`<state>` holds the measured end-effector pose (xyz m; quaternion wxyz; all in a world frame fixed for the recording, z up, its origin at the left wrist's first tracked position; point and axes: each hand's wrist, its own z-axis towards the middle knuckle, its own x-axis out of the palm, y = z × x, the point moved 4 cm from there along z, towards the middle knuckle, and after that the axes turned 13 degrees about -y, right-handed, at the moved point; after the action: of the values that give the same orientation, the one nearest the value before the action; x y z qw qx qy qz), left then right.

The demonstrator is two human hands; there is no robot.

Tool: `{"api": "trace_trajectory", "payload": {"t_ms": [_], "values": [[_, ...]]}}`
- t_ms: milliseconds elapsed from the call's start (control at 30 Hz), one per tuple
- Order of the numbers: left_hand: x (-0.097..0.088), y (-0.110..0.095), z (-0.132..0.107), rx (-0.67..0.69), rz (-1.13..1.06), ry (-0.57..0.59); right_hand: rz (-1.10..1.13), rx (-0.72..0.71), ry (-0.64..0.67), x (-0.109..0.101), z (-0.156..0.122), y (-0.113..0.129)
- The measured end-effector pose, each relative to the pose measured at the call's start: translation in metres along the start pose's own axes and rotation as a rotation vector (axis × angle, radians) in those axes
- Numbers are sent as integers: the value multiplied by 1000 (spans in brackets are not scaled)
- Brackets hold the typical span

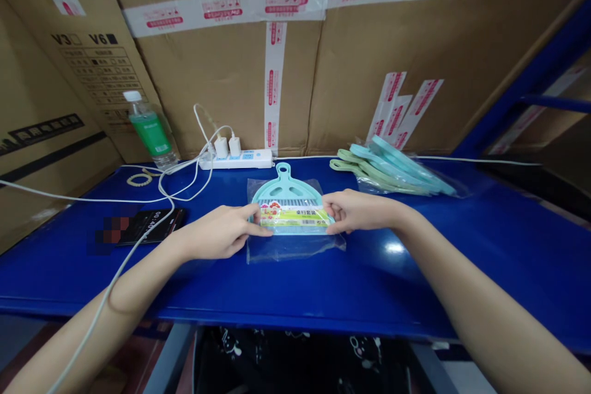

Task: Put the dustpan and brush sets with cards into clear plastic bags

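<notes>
The left hand [217, 233] and the right hand [357, 211] hold a mint-green dustpan set [286, 188] from either side, near the middle of the frame. The set lies flat on the blue bench [415, 271], inside a clear plastic bag [295, 249] whose loose end spreads toward the viewer. A yellow-green printed label [295, 217] crosses the lower part of the dustpan. The left fingers [258, 229] clasp the set's left edge, just touching the label, and the right fingers [335, 226] grip its right edge, so neither hand is released.

Just beyond the right hand, toward the upper right, lies a pile of bagged pale green and light blue plastic pieces [392, 172]. At the back of the bench, above the set, sits a white power strip [235, 160] with two white chargers [228, 146] plugged in. Their white cable [184, 194] loops across the bench and runs down over the left forearm. Farther left stand a water bottle with a green label [150, 132] and a small pale coil [139, 180], and a dark smartphone [154, 226], partly blurred, lies just beside the left hand. Taped cardboard boxes [231, 74] fill the background, with a blue metal shelf frame [530, 80] at the upper right.
</notes>
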<state>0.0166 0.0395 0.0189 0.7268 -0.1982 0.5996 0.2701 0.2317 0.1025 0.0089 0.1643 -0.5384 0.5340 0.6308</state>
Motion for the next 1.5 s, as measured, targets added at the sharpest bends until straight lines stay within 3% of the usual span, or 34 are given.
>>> {"api": "trace_trajectory", "payload": {"t_ms": [567, 967, 1500], "values": [[1, -5, 1, -17, -145, 9, 59, 55, 45, 4, -4, 1], [0, -6, 0, -40, -123, 38, 43, 67, 50, 5, -3, 1], [-7, -5, 5, -2, -249, -107, 51, 66, 59, 4, -5, 3]]}}
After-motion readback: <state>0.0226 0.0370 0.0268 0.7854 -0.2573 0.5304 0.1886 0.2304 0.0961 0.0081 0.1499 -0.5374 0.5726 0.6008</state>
